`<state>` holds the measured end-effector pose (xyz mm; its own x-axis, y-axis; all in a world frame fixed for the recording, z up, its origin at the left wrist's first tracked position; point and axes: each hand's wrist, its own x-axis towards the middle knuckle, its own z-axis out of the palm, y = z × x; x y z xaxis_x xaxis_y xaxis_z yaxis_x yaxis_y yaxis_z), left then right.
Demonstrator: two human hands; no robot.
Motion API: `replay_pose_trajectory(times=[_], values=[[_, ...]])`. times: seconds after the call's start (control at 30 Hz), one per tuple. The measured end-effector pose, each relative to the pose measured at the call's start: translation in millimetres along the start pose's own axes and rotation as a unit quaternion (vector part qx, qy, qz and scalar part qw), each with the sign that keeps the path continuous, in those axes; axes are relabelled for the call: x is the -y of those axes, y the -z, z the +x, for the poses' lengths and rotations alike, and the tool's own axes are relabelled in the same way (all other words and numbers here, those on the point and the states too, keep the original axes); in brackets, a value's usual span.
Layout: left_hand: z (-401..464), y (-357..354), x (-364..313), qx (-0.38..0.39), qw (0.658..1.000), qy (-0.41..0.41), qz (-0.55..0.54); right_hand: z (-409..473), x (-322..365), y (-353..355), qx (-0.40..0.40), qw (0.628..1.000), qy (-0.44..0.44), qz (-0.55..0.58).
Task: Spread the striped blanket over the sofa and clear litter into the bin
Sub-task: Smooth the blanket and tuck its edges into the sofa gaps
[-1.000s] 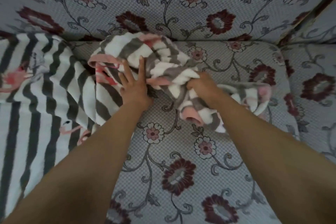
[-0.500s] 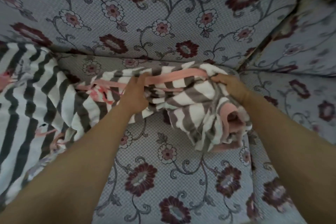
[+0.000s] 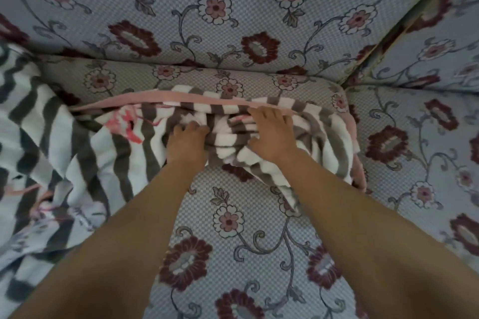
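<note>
The striped blanket [image 3: 85,153], grey and white with a pink border and pink flamingo prints, lies over the left part of the sofa seat [image 3: 233,228] and is bunched up near the back. My left hand [image 3: 188,144] has its fingers closed into the bunched folds. My right hand [image 3: 269,134] rests on the bunch just to the right, fingers curled into the fabric below the pink border. The blanket's right end hangs crumpled close to the seat's right edge.
The sofa has a grey-blue floral cover with dark red flowers. Its backrest [image 3: 233,8] rises behind the blanket. A second seat section [image 3: 414,150] meets it at the corner on the right. No litter or bin is in view.
The bunched blanket has been carried right and back toward the backrest corner. My right hand left the far right end and now lies on the bunch beside my left hand.
</note>
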<state>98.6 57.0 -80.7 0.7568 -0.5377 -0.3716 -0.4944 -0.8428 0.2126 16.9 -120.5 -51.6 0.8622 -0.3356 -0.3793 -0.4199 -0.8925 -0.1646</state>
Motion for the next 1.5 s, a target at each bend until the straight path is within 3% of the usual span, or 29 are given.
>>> replay_pose_trajectory(times=[0.1,0.17,0.23,0.3,0.37,0.43,0.5,0.57,0.63,0.7,0.77,0.83,0.93,1.03,1.13,1.3,1.37,1.43,1.5], values=[[-11.2,21.3,2.0,0.025,0.991,-0.041,-0.125,8.2,13.6,-5.6,0.098,0.995,0.010,0.033],[-28.7,36.5,1.4,0.054,0.980,-0.043,-0.185,4.0,24.9,0.4,0.116,0.991,0.052,0.034],[-44.8,48.9,-5.3,0.128,0.955,-0.039,-0.265,-3.8,25.5,12.6,0.137,0.984,0.081,0.074],[-61.7,50.8,-13.9,0.210,0.920,-0.054,-0.328,-16.2,17.4,23.1,0.215,0.965,0.093,0.119],[-81.8,38.7,-23.5,0.282,0.909,-0.086,-0.295,-34.1,3.9,29.0,0.317,0.942,0.081,0.082],[-98.6,21.0,-28.2,0.368,0.898,-0.107,-0.214,-52.3,-3.4,27.7,0.430,0.900,0.046,-0.060],[-107.0,6.5,-24.1,0.411,0.885,-0.093,-0.200,-58.0,-2.8,16.7,0.483,0.865,0.059,-0.124],[-107.6,-2.3,-13.7,0.335,0.911,-0.067,-0.232,-53.3,4.7,9.5,0.387,0.918,0.072,-0.051],[-101.4,-6.1,3.8,0.159,0.964,-0.042,-0.211,-41.8,15.3,1.5,0.213,0.971,0.109,-0.012],[-94.2,-3.8,25.8,0.028,0.982,-0.020,-0.184,-31.8,26.8,-13.4,0.131,0.976,0.163,-0.054],[-85.9,0.6,48.8,-0.027,0.990,0.004,-0.140,-26.5,38.8,-28.4,0.091,0.972,0.189,-0.108],[-80.0,4.9,66.7,-0.025,0.993,0.037,-0.111,-21.5,42.0,-38.0,0.084,0.969,0.201,-0.118],[-70.7,9.8,82.8,-0.021,0.996,0.048,-0.068,-14.2,40.5,-31.5,0.112,0.974,0.143,0.135],[-59.6,17.2,88.3,-0.033,0.997,0.050,-0.056,-5.3,29.2,-3.6,-0.034,0.970,0.055,0.233],[-46.7,29.8,84.6,-0.042,0.995,0.065,-0.056,3.9,9.5,31.3,-0.160,0.965,-0.040,0.203],[-34.3,45.2,84.7,-0.044,0.995,0.062,-0.062,18.2,-11.1,53.9,-0.169,0.968,-0.157,0.095],[-35.7,48.1,92.2,-0.040,0.997,0.047,-0.045,15.6,-6.5,48.7,-0.168,0.977,-0.133,0.019],[-36.9,49.9,100.1,-0.019,0.999,0.040,-0.028,7.6,4.3,37.5,-0.173,0.983,-0.045,-0.043],[-37.2,49.3,106.4,0.015,0.999,0.039,-0.021,-1.9,21.0,22.8,-0.128,0.988,0.056,-0.061]])
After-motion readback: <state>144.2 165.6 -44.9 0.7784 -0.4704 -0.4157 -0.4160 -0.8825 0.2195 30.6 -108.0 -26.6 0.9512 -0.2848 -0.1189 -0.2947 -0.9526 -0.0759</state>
